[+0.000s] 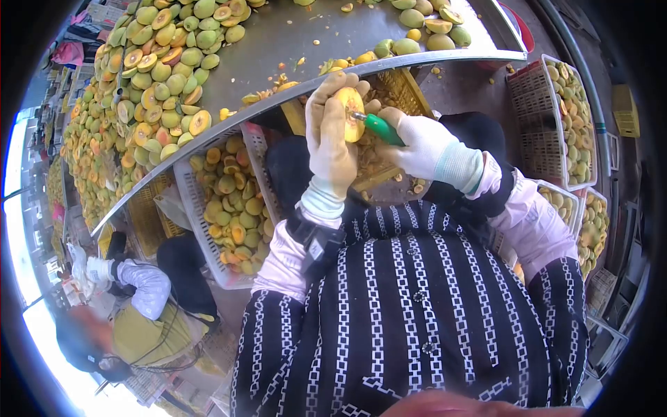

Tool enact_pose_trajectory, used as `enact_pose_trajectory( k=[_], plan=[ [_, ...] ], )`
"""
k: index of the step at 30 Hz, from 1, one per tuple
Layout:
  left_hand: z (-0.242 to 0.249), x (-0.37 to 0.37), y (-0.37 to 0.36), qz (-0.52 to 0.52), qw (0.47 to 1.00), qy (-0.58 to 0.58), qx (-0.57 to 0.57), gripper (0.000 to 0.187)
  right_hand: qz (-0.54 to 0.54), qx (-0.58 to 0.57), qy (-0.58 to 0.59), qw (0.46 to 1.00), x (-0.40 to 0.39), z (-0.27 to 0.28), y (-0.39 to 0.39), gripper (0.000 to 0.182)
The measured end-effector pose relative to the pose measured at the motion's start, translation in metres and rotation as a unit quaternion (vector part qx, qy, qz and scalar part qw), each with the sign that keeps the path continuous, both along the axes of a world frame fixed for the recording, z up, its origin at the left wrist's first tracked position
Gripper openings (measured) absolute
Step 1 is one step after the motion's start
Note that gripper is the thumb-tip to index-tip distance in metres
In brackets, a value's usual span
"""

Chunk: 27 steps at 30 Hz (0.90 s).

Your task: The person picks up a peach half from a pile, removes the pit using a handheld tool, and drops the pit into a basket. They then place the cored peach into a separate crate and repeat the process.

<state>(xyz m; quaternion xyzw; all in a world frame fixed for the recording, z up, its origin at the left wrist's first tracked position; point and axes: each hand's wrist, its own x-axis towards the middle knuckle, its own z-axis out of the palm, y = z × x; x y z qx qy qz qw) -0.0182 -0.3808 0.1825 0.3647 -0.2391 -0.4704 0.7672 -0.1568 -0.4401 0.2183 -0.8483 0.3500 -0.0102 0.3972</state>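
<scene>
My left hand (pixel 332 135), in a stained white glove, holds a halved orange-fleshed fruit (pixel 349 111) with its cut face turned to the right. In my gloved right hand (pixel 420 146) is a green-handled tool (pixel 382 129), its metal tip touching the middle of the cut face. Both hands are over a yellow crate (pixel 399 94) with fruit scraps in it, at the near edge of the metal table (pixel 278 52).
Halved fruit (pixel 167 76) is piled on the table's left. A white crate of fruit (pixel 191 201) stands below it; another white crate (pixel 528 132) is at the right. A co-worker (pixel 149 326) sits at the lower left.
</scene>
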Motion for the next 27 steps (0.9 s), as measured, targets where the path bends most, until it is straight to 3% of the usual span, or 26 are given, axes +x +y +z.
enact_pose_trajectory(
  k=[2,3,6,8,10,12,14,15,16,18,20,21,22,23,24,26,27],
  plan=[
    [-0.006,-0.001,-0.001,0.014,0.999,-0.035,0.013,0.042,0.002,-0.061,-0.002,0.998,0.001,-0.001,0.008,0.037],
    [-0.004,-0.002,-0.004,0.013,0.997,0.042,0.059,0.042,0.004,-0.124,-0.001,0.992,0.001,-0.002,0.011,0.034],
    [-0.009,-0.005,-0.004,-0.011,0.981,0.153,0.121,0.043,0.026,-0.132,0.040,0.990,-0.001,-0.011,0.012,0.037],
    [-0.007,-0.006,-0.006,-0.002,0.982,0.133,0.131,0.043,0.027,-0.117,0.064,0.991,0.001,-0.010,0.013,0.036],
    [-0.004,0.000,-0.009,-0.018,0.983,-0.001,0.185,0.043,0.019,-0.060,0.043,0.997,0.001,-0.014,0.012,0.035],
    [0.001,-0.001,-0.009,0.015,0.985,-0.009,0.172,0.036,0.017,-0.022,0.011,1.000,0.004,-0.011,0.008,0.035],
    [0.004,0.003,-0.005,0.009,0.988,-0.018,0.151,0.042,0.013,0.191,0.011,0.982,0.012,0.020,0.004,0.036],
    [0.000,0.007,-0.004,-0.031,0.990,0.060,0.125,0.042,0.027,0.264,-0.027,0.964,0.009,0.018,0.000,0.039],
    [-0.004,0.010,-0.003,-0.030,0.990,0.056,0.127,0.042,0.028,0.265,-0.031,0.963,0.007,0.009,0.000,0.039],
    [-0.012,0.016,-0.005,-0.127,0.976,0.113,0.136,0.044,0.056,-0.032,0.018,0.998,0.004,-0.030,0.004,0.041],
    [-0.009,0.019,-0.009,-0.150,0.965,0.135,0.170,0.044,0.054,-0.061,-0.027,0.996,0.002,-0.034,0.000,0.038],
    [-0.009,0.019,-0.010,-0.141,0.971,0.084,0.173,0.045,0.036,0.150,-0.031,0.988,0.004,-0.005,-0.006,0.037],
    [-0.009,0.020,-0.011,-0.131,0.975,0.032,0.175,0.045,0.019,0.353,-0.035,0.935,0.004,0.013,-0.009,0.035],
    [-0.014,0.022,-0.012,-0.143,0.972,0.033,0.183,0.045,-0.017,0.436,-0.042,0.899,0.002,0.015,-0.009,0.025],
    [-0.013,0.022,-0.013,-0.143,0.973,0.029,0.181,0.045,-0.015,0.434,-0.045,0.900,0.001,0.014,-0.011,0.025],
    [-0.012,0.019,-0.014,-0.126,0.969,0.030,0.211,0.046,-0.051,0.537,-0.039,0.841,0.000,0.005,-0.012,0.013],
    [-0.011,0.016,-0.016,-0.106,0.973,0.003,0.207,0.046,-0.033,0.543,-0.074,0.836,-0.002,0.002,-0.013,0.016]
  ],
)
